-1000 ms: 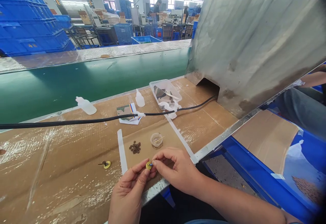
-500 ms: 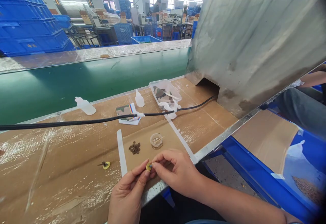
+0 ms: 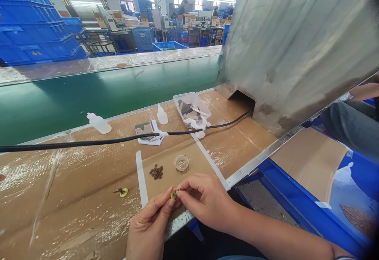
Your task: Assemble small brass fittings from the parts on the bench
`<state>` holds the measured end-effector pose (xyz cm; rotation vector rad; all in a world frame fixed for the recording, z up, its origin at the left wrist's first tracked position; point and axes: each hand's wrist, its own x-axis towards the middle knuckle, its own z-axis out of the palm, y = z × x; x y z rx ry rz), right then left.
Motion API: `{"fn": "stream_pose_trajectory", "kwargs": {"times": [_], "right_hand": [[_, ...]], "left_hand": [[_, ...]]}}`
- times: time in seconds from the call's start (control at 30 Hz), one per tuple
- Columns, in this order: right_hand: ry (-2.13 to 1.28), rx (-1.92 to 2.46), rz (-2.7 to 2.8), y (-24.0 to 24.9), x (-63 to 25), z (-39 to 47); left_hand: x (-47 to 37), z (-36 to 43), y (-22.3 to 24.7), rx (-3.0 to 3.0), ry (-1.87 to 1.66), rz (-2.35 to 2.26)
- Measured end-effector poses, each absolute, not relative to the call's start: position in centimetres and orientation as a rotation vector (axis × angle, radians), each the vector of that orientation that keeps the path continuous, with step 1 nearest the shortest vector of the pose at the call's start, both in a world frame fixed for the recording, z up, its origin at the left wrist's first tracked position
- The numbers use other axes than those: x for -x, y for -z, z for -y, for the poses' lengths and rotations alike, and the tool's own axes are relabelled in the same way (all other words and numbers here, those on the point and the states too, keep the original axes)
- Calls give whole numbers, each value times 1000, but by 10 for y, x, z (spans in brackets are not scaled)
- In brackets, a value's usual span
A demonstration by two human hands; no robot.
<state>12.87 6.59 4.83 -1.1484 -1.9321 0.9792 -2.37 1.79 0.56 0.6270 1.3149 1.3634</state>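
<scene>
Between thumb and forefinger my left hand (image 3: pixel 154 220) pinches a small round yellow piece (image 3: pixel 173 195) near the table's front edge. My right hand (image 3: pixel 204 199) is closed in a pinch against the same piece, at a tiny bluish part too small to name. Just beyond the hands, a small pile of dark brown round pieces (image 3: pixel 156 171) lies on a taped brown sheet (image 3: pixel 166 153). Beside the pile stands a small clear cup (image 3: pixel 181 163) with a thin stick across it. Further left lies another yellow piece (image 3: pixel 123 192) with a dark part on it.
A black cable (image 3: pixel 74 143) crosses the table. Behind it are white squeeze bottles (image 3: pixel 99 123), a patterned card (image 3: pixel 146 131) and a clear plastic tub (image 3: pixel 192 108). A green conveyor belt (image 3: pixel 118 90) runs beyond. A metal panel (image 3: pixel 290 55) rises at right, with another person's arm (image 3: pixel 365 91) past it.
Both hands stay almost in place, with only a slight shift of the fingers around the yellow piece. On the table nothing has visibly moved.
</scene>
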Motion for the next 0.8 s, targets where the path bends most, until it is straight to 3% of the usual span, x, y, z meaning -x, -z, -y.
{"fn": "stream_pose_trajectory", "kwargs": {"times": [0.8], "right_hand": [[-812,1119,1980,-46,-127,-60]], "left_hand": [[23,-17,-5,-676,-1400,-1324]]}}
